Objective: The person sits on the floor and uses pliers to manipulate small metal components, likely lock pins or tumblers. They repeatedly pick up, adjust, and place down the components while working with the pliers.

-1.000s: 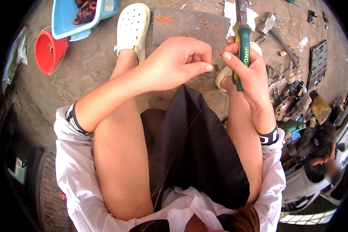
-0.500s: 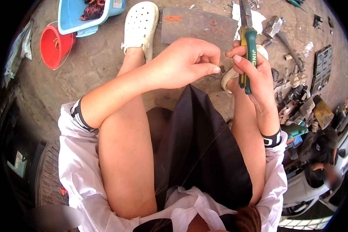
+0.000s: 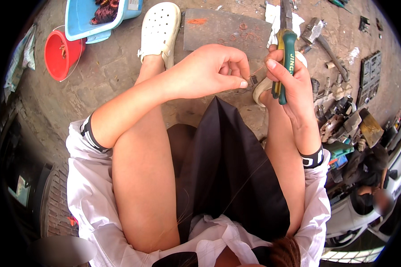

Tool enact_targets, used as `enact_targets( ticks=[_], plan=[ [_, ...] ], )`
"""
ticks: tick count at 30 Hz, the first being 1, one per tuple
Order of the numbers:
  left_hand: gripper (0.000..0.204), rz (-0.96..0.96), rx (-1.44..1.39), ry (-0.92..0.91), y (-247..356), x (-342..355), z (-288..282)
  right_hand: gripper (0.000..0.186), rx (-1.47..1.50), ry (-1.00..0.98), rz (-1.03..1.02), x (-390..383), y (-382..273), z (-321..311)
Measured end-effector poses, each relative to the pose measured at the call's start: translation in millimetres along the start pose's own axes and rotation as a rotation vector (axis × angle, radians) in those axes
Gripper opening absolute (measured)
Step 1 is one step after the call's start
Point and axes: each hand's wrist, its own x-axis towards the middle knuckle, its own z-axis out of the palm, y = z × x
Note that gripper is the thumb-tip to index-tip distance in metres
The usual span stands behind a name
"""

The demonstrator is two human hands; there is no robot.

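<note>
Two hands at work between the knees. Left hand (image 3: 211, 71) pinches a small dark part (image 3: 253, 79) with a copper wire (image 3: 256, 71). Right hand (image 3: 289, 82) is closed round pliers (image 3: 284, 53), long axis near vertical, nose pointing away. Step looks like wire stripping; next calls for steady alignment.

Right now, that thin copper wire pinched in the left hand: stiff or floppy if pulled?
Probably floppy: the copper wire looks hair-thin and curves loosely between the left hand and the right hand, which grips the pliers. Likely very light, and easy to kink or snap. The small dark part at the fingertips may weigh its end down.
</note>
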Motion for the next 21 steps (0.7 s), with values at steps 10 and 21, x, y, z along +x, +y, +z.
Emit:
enact_targets(
  ticks=[10,21],
  plan=[
    [0.015,-0.172,-0.230,0.008,8,2,-1,0.011,-0.130,0.021,-0.050,-1,5,4],
    [0.012,0.083,0.318,0.283,-25,11,-13,0.020,-0.304,0.173,-0.165,0,1,4]
  ],
)
